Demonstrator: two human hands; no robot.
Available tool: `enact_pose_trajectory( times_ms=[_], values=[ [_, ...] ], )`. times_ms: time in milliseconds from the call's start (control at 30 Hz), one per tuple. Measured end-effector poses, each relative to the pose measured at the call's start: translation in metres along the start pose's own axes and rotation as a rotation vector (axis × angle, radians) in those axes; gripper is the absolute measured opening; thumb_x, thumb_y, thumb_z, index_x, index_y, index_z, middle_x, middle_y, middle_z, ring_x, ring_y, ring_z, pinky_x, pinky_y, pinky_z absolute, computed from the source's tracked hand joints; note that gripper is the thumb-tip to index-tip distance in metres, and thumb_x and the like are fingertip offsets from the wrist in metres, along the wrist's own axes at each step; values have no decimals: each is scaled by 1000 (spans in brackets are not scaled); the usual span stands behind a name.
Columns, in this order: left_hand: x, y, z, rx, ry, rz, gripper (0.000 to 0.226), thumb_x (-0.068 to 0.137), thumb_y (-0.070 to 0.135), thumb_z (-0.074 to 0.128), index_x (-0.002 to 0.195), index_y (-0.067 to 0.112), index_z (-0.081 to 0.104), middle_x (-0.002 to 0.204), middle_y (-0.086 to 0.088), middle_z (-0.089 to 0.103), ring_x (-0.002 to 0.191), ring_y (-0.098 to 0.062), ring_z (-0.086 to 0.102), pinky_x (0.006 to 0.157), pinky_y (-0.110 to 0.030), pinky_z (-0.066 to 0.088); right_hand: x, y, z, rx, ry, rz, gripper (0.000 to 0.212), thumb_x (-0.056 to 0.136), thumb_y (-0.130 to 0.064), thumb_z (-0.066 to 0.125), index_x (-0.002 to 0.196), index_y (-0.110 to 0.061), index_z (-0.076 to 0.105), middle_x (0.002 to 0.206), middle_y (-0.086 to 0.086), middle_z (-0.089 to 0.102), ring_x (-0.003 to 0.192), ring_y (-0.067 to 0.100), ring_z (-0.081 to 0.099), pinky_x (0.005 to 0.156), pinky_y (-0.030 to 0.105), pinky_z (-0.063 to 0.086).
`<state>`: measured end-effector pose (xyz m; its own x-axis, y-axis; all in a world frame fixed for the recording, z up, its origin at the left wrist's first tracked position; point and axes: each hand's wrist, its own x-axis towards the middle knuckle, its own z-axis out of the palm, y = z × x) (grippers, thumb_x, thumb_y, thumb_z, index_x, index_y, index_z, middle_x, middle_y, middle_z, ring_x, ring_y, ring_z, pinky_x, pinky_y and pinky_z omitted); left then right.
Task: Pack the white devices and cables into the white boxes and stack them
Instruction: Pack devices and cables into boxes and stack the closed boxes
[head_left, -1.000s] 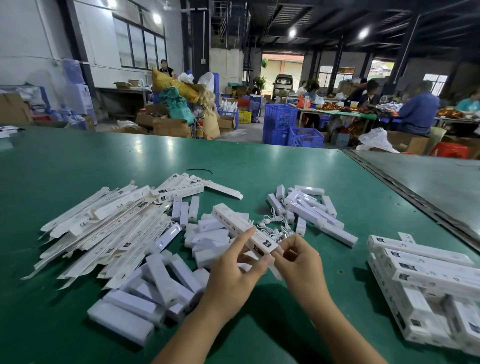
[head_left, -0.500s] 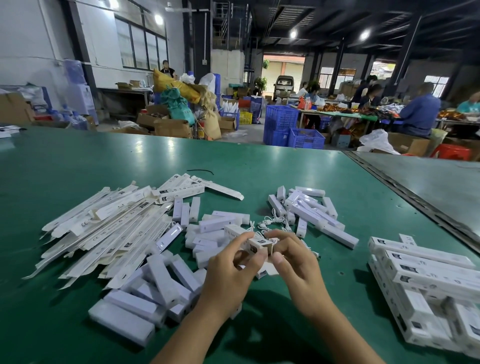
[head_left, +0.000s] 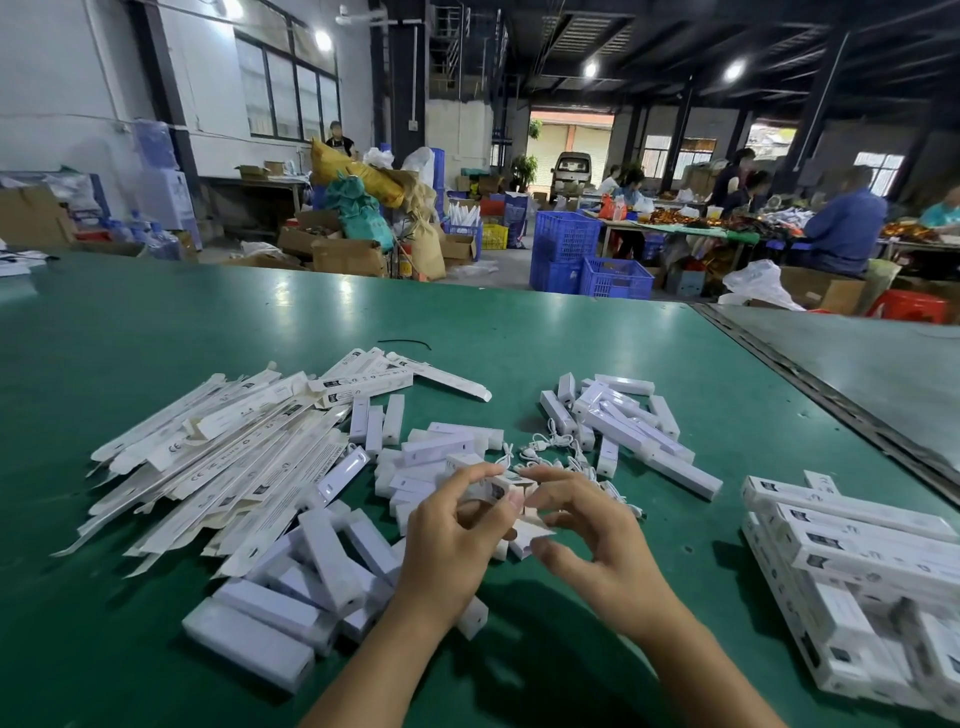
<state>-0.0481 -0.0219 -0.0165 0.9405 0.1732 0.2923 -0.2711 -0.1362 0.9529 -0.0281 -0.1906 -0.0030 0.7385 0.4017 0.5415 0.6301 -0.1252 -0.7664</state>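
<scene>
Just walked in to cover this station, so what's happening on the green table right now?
A person is packing at the green table. The left hand grips a white box near its end while the right hand pinches its end flap, apparently closing it. Flat unfolded boxes are piled on the left, loose white devices lie around the hands, cables lie just beyond them, and packed boxes are stacked on the right.

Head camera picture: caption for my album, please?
Left hand and right hand hold a white box above a green table strewn with white devices and flat boxes.
</scene>
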Motion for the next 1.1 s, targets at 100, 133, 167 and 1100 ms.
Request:
enact_pose_trajectory(
  times_ms=[100,133,167,1100],
  values=[
    [0,-1,2,-34,-70,-31,37,76,57,69,110,42,67,83,-2,76,81,-21,73,75,-49,60,1,2,1,-30,64,-3,10,89,-29,62,95,-25,69,117,-8,64,107,19,64,80,29,55],
    [1,-2,2,-34,-85,-31,40,74,63,67,110,46,66,86,-1,76,84,-22,73,76,-51,60,1,3,2,-56,94,-1,12,91,-33,61,92,-25,69,114,-8,65,98,18,66,76,29,55],
    [1,-2,3,-19,-92,-22,40,73,67,65,109,50,65,88,2,76,85,-20,73,77,-51,60,1,3,3,-77,123,6,15,92,-36,60,89,-24,68,110,-9,65,90,17,66,72,31,55],
    [0,-1,3,13,-86,40,43,70,72,64,109,53,63,87,14,73,86,-4,68,77,-34,60,0,0,2,-51,242,18,6,80,-13,75,84,-18,75,97,-6,73,83,19,71,66,48,57]
  ],
)
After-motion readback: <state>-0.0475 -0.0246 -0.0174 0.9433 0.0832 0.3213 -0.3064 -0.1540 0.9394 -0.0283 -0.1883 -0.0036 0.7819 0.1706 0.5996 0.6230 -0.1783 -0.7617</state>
